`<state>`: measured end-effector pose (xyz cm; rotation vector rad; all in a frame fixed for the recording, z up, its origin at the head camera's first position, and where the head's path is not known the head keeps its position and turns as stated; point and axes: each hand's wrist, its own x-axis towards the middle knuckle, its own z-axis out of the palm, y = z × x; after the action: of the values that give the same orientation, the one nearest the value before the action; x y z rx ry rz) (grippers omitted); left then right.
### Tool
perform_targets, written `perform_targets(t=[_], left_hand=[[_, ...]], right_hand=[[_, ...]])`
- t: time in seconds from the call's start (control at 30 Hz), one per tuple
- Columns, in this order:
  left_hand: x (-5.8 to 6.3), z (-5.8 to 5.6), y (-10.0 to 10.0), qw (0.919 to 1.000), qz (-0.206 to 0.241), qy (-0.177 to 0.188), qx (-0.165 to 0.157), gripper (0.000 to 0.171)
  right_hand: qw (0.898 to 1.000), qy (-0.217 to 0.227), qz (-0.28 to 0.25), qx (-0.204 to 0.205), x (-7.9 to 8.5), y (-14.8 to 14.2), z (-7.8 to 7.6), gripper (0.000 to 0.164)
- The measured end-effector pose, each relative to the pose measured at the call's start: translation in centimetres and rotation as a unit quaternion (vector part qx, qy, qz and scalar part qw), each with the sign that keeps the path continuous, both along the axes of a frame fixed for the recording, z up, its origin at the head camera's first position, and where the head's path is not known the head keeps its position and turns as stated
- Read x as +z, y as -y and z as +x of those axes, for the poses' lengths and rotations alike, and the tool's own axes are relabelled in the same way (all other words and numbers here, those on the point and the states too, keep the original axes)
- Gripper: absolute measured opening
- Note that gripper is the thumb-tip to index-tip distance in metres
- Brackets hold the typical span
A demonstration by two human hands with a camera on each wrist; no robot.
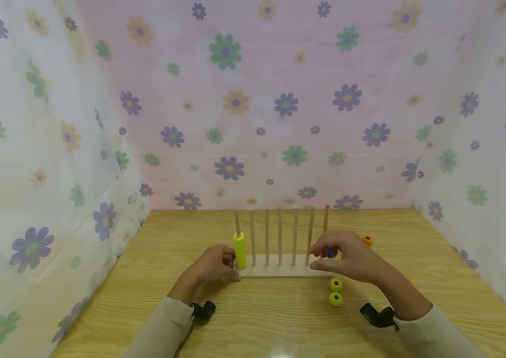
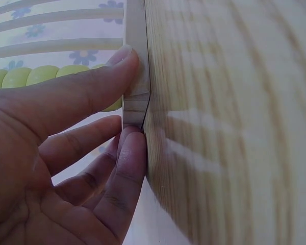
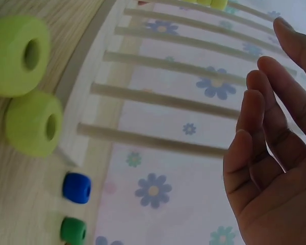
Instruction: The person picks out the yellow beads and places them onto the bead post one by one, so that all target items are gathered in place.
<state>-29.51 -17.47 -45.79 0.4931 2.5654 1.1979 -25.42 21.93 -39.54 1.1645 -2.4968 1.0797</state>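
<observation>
A wooden rack with a row of upright pegs has a pale flat base (image 1: 279, 272). Stacked yellow-green beads (image 1: 240, 252) sit on its leftmost peg. My left hand (image 1: 211, 266) grips the base's left end, thumb on the front edge and fingers around the end, as the left wrist view shows. Over the rack's right end is my right hand (image 1: 350, 254), fingers loosely bent and apart from the thumb. The right wrist view shows nothing between them. In the head view that hand partly covers a blue bead (image 3: 77, 188) lying past the base's right end.
Two loose yellow-green beads, one nearer the rack (image 1: 336, 285) and one closer to me (image 1: 335, 299), lie before the rack's right end. An orange bead (image 1: 367, 240) lies at the back right. Beside the blue one is a green bead (image 3: 73, 230). Flowered cloth (image 1: 261, 124) surrounds the table.
</observation>
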Motion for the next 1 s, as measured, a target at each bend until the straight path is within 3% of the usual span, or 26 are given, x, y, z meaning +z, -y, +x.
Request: perform_targets(t=[0.3,0.5,0.8,1.0], left_hand=[[0.1,-0.2,-0.4,1.0000,-0.003,0.004,0.006,0.048],[0.2,-0.1,-0.4,1.0000,-0.001,0.006,0.002,0.044],[0.2,0.0,-0.2,0.9999,-0.004,0.011,0.004,0.046],[0.2,0.0,-0.1,0.9999,0.000,0.014,0.003,0.045]], right_hand=[[0.996,0.087,0.025,-0.019,-2.0,-3.9,0.1,0.022],[0.990,0.142,0.014,-0.001,-3.1,-5.8,-0.2,0.025],[0.965,0.262,0.012,0.033,-3.8,-6.4,-0.4,0.040],[0.958,0.282,0.026,0.044,-4.4,-6.4,-0.5,0.042]])
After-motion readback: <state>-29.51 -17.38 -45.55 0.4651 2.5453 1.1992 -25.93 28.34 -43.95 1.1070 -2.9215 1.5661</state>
